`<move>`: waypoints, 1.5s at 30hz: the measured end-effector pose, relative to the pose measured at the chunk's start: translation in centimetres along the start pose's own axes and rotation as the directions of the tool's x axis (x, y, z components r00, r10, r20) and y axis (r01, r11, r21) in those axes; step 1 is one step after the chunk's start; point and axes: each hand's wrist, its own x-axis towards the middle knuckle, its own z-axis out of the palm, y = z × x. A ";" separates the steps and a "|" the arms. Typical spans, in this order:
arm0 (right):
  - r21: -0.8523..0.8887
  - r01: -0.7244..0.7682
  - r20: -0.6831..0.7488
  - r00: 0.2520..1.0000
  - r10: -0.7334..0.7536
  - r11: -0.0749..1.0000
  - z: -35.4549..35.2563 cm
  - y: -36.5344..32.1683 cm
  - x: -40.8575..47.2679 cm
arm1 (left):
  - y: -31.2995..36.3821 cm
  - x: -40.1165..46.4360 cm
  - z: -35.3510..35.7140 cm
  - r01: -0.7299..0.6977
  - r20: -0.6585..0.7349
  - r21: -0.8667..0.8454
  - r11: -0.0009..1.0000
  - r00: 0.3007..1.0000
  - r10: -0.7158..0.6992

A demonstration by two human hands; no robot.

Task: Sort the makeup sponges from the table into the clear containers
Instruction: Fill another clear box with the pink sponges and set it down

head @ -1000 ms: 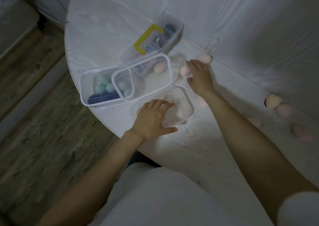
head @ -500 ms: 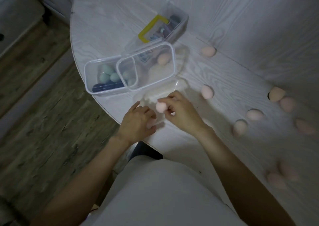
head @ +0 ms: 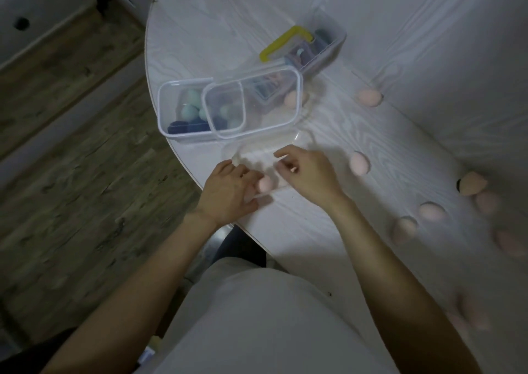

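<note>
Over the clear container, loosely curled right-hand fingers, nothing between them.

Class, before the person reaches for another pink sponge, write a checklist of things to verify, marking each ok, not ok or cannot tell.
1. Pink sponge in the near clear container: cannot tell; it sits by the left hand at the rim.
2. Right hand free: ok, nothing seen in its loosely curled fingers.
3. Nearest loose sponge reachable: ok, it lies just right of that hand.
4. Near container open: ok, no lid on it.
5. Table cleared of sponges: not ok, several pink ones remain at right.
</note>
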 end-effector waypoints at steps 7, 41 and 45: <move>0.200 -0.121 -0.290 0.940 0.177 0.972 -4.4 6.1 9.4 | -0.3 0.3 0.1 -0.002 -0.015 -0.021 1.000 1.000 0.001; -0.557 -0.035 -0.071 0.997 -0.006 0.830 -0.1 2.5 -1.8 | 3.3 1.9 -0.2 -0.033 0.097 -0.205 0.978 0.994 0.054; -0.487 -0.093 -0.118 0.992 0.041 0.869 0.5 2.3 -2.0 | 3.9 2.1 0.1 -0.088 0.088 -0.149 0.985 0.991 0.102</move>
